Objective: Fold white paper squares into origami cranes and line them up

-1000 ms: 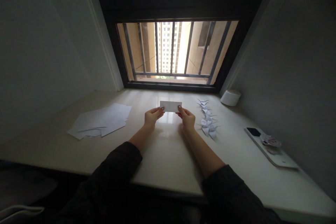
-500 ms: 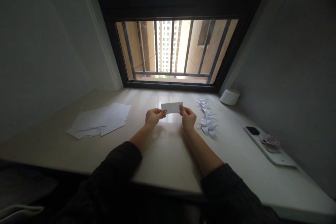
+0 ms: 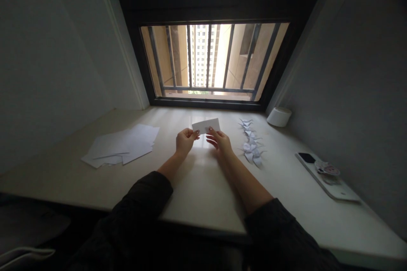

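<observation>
A small folded white paper is held up above the pale desk, tilted with its right end higher. My left hand pinches its lower left corner. My right hand is under the paper's middle, fingers partly stretched and touching its lower edge. Both forearms reach forward in dark sleeves.
A loose stack of white sheets lies at the left. A row of folded paper cranes runs along the right of my hands. A white round container stands by the window; a phone with a sticker lies at the right.
My right hand has slid left from the paper's right end to under its middle, and its fingers have loosened. The paper has tilted, left end down.
</observation>
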`<state>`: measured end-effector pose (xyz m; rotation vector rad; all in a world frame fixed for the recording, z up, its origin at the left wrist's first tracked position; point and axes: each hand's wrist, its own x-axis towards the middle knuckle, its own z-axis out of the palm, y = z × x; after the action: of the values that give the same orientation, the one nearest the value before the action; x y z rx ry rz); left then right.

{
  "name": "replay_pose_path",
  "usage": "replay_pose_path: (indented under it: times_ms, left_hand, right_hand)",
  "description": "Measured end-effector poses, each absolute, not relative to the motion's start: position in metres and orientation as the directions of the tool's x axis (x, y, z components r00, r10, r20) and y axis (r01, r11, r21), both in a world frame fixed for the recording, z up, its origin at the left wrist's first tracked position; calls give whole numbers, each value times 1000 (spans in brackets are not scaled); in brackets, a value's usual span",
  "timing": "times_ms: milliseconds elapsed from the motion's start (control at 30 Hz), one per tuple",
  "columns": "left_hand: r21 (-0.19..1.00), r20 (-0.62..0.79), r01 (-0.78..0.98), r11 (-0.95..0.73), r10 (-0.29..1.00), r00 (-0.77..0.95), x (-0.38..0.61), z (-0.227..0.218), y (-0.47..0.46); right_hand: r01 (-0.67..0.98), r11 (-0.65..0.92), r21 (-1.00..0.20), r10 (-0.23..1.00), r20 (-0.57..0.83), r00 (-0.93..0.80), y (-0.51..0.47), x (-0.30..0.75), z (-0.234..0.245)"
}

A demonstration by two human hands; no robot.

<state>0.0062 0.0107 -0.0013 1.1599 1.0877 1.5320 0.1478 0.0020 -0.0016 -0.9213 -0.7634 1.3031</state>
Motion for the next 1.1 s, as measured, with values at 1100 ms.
replay_pose_path:
  times_ms: [1100]
  left_hand:
    - [963,116,-224,-148,982,-151,6,6,8]
  right_hand:
    - [-434,36,-900,962,-85,258,6,164,-2]
